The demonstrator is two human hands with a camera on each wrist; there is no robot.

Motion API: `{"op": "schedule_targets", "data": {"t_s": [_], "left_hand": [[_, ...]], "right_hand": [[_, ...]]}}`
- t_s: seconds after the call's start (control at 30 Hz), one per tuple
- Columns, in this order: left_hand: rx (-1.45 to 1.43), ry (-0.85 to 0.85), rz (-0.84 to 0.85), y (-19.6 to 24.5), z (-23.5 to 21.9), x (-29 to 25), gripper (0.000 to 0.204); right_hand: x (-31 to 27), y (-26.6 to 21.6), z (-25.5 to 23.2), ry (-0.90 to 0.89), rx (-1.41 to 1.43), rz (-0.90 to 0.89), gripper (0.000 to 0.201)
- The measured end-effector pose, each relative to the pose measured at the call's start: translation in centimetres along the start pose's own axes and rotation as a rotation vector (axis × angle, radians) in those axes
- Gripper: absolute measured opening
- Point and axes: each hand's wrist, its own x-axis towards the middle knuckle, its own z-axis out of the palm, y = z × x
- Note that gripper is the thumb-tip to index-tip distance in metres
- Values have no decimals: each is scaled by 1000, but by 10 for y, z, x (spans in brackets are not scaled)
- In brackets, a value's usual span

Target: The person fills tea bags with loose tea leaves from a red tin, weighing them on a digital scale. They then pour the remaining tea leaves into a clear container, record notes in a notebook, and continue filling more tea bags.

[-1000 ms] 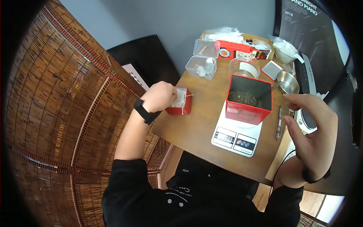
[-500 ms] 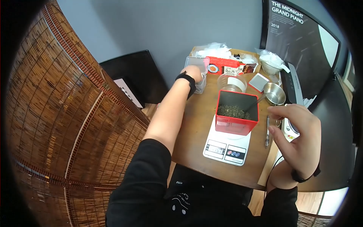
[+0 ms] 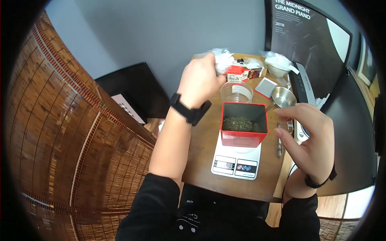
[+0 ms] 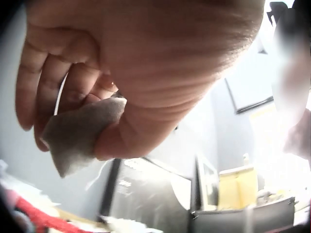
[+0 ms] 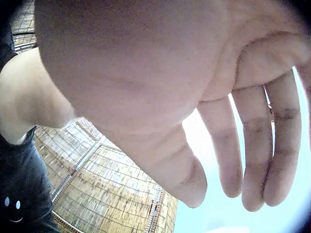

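- Along the near side of the wooden table (image 3: 201,172): white scale (image 3: 235,166), its display and buttons facing the person; digits too small to read.
- On the scale: square red tin (image 3: 243,139), upright, open at the top, holding dark dried leaves (image 3: 238,123). Grey handle (image 3: 270,107) leans out over the tin's right rim.
- Right of the tin: pen (image 3: 279,144), lying lengthwise on the table.
- Right hand (image 3: 311,134): raised beside the tin, near the pen; thumb and fingers well apart, fingers nearly straight in the right wrist view, nothing held.
- Just behind the tin: clear round jar (image 3: 236,93). To its right, metal cup (image 3: 284,97) and a small flat device (image 3: 265,87) with a red edge.
- Left hand (image 3: 199,78): raised toward the far left part of the table; thumb and curled fingers pinch a small pale pouch (image 4: 77,138), seen in the left wrist view with a thin string hanging near it.
- Farther back: red package (image 3: 237,71), partly hidden; bowl (image 3: 277,70) with white material; dark screen-like panel (image 3: 309,32) bearing white lettering.
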Motion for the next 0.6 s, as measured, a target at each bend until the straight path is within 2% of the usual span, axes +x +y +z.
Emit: {"op": "schedule_targets", "data": {"t_s": [0.07, 0.17, 0.2, 0.33, 0.4, 0.43, 0.53, 0.57, 0.6], "left_hand": [[-177, 5, 137, 25, -10, -16, 26], [-559, -135, 193, 55, -25, -41, 27], [-698, -131, 218, 60, -21, -46, 27], [-808, -192, 248, 66, -24, -56, 31], [-831, -187, 245, 67, -26, -57, 31], [-828, -184, 307, 63, -23, -55, 33], [-703, -228, 308, 59, -26, -57, 38], [-699, -248, 330, 55, -24, -59, 50], [-702, -252, 329, 53, -20, -58, 50]], "right_hand": [[3, -1, 5, 12, 6, 24, 34], [8, -1, 14, 135, 32, -18, 38], [11, -2, 17, 141, 13, -7, 38], [15, -1, 26, 246, 59, 20, 36], [15, 4, 28, 221, 104, -47, 33], [16, 4, 29, 221, 111, -71, 28], [14, 6, 31, 139, 165, -15, 24], [15, 6, 34, 161, 146, -10, 21], [15, 8, 34, 159, 145, -6, 21]]}}
